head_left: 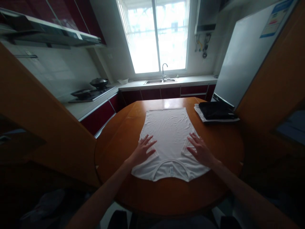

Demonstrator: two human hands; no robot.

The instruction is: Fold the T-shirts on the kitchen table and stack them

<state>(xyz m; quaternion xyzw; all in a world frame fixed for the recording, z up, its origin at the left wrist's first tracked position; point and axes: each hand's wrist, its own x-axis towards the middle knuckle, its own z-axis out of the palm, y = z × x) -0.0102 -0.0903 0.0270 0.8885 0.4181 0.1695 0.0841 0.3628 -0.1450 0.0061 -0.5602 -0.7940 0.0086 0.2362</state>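
A white T-shirt [168,133] lies spread on the round wooden table [119,143], its neckline toward me and its hem at the far side. Both sleeves are turned inward over the body of the shirt. My left hand [143,150] rests with fingers spread on the left folded sleeve. On the right folded sleeve lies my right hand [200,149], its fingers also apart. Neither hand grips the cloth. Parts of both sleeves are hidden under the hands.
Folded dark and white clothes [216,110] are stacked at the table's right rear. Beyond the table run a counter with a sink [160,81], a stove with a wok [98,82], and a fridge [247,54] at the right. Wooden panels flank the table.
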